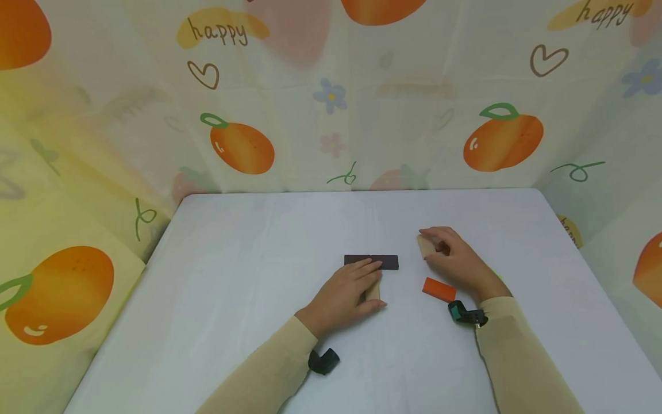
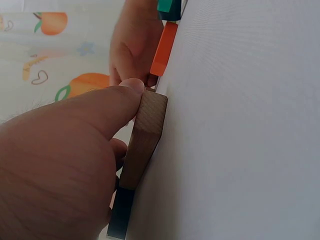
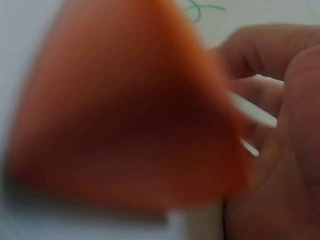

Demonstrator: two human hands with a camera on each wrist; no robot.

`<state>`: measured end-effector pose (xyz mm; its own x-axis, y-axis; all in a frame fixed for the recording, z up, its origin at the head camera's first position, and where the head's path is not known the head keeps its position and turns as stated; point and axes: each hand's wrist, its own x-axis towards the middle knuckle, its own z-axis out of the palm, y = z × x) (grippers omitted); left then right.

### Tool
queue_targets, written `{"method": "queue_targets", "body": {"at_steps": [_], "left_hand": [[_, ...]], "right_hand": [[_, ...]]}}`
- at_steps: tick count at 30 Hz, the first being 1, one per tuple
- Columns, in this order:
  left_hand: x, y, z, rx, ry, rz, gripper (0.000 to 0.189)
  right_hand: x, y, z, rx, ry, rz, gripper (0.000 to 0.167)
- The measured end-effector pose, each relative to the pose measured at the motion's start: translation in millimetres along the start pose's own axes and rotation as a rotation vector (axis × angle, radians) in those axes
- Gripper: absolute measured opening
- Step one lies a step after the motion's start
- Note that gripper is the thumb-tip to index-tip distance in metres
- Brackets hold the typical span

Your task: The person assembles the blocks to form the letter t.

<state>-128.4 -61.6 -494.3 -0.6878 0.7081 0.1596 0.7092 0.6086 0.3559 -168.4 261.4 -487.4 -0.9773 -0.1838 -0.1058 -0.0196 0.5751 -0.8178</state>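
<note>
My left hand (image 1: 345, 294) lies over a pale wooden block (image 1: 373, 291), its thumb at the near end and its fingertips at the far end, over two dark blocks (image 1: 389, 263) set end to end. In the left wrist view the thumb presses on the corner of this wooden block (image 2: 145, 132), which meets a dark block (image 2: 121, 212). Farther right, my right hand (image 1: 457, 259) pinches another pale wooden block (image 1: 426, 246) between thumb and fingers. An orange block (image 1: 439, 289) lies just below that hand and looms blurred in the right wrist view.
The white table (image 1: 233, 276) reaches back to a hanging cloth (image 1: 403, 103) printed with oranges. A dark wrist camera (image 1: 323, 361) sits by the left cuff, another (image 1: 467, 314) by the right, close to the orange block. A yellow sliver shows beside the right wrist.
</note>
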Motion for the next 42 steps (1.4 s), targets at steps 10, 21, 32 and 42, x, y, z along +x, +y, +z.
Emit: {"method": "queue_targets", "body": {"at_steps": [10, 21, 32, 42], "left_hand": [[0.0, -1.5, 0.9, -0.019, -0.006, -0.005, 0.07], [0.4, -1.6, 1.0, -0.01, -0.007, 0.004, 0.07], [-1.1, -1.9, -0.3, 0.007, 0.003, 0.016, 0.062], [-1.1, -3.5, 0.1, 0.019, -0.005, 0.021, 0.055]], "right_hand": [[2.4, 10, -7, -0.027, -0.02, -0.068, 0.06], [1.6, 7, -7, -0.061, 0.011, -0.055, 0.062], [2.9, -4, 0, -0.064, 0.061, -0.057, 0.062], [4.5, -16, 0, -0.032, 0.058, -0.074, 0.063]]}}
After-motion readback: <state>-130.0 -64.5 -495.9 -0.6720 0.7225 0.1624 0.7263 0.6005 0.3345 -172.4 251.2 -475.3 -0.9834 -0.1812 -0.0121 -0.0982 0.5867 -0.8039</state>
